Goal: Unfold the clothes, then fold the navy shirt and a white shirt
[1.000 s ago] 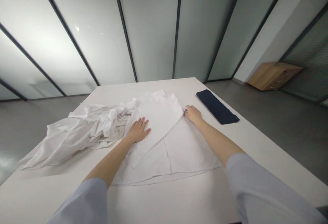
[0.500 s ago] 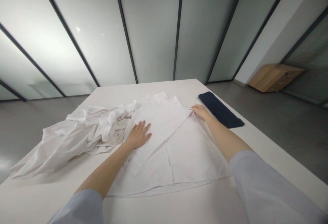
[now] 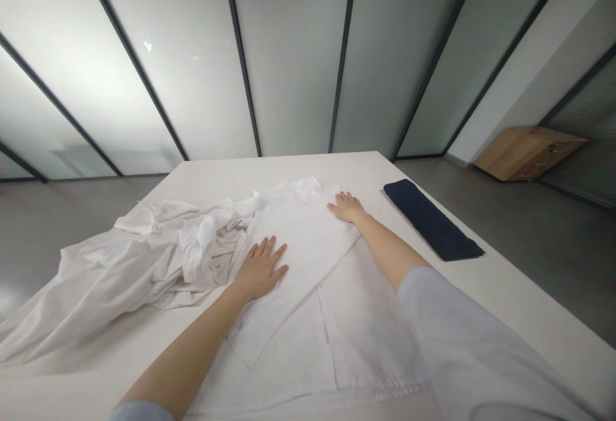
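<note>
A white shirt (image 3: pixel 303 235) lies spread on the table in front of me, its collar toward the far side and one sleeve folded diagonally across its body. My left hand (image 3: pixel 260 269) rests flat on the shirt's left part, fingers spread. On the shirt's upper right, near the shoulder, my right hand (image 3: pixel 347 208) lies palm down with its fingers extended. Neither hand grips the cloth. My right forearm and sleeve cover part of the shirt's right side.
Crumpled white garments (image 3: pixel 158 248) are heaped to the left, touching the shirt. A folded dark navy cloth (image 3: pixel 433 221) lies near the right edge of the white table (image 3: pixel 221 171). Beyond stand frosted glass panels (image 3: pixel 293 55) and a wooden cabinet (image 3: pixel 522 151) on the floor.
My right hand has let go of the fold's edge and moved left and slightly farther away onto the shirt's shoulder area. My left hand stays flat on the shirt. The view has shifted slightly.
</note>
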A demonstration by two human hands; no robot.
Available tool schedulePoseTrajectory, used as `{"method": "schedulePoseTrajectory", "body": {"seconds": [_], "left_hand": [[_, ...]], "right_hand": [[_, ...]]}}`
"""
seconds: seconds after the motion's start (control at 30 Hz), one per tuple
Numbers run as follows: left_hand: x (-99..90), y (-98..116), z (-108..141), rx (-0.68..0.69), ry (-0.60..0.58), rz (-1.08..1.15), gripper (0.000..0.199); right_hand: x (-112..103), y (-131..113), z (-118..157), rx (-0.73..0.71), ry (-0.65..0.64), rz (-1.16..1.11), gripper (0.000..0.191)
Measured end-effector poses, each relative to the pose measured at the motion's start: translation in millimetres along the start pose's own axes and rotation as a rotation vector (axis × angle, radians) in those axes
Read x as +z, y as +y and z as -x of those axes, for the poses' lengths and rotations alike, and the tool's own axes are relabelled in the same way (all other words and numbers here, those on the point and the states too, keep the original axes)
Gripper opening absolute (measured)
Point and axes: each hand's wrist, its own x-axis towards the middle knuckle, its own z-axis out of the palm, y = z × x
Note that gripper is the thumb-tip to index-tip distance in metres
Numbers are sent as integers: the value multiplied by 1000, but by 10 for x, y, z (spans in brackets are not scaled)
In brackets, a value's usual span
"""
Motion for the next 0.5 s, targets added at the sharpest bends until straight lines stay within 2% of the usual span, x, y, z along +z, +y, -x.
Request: {"method": "schedulePoseTrajectory", "body": {"seconds": [0.13, 0.27, 0.37, 0.5], "left_hand": [[-24, 15, 0, -8, -31, 6, 61], [-47, 19, -27, -23, -57, 31, 63], [-60, 19, -63, -32, -61, 45, 63], [-110, 27, -125, -41, -89, 42, 63]], "right_hand": [[45, 48, -40, 16, -46, 9, 75], [-17, 44, 31, -9, 25, 32, 70], [-75, -56, 253, -45, 97, 40, 69], [-98, -256, 768, -127, 103, 55, 69]]}}
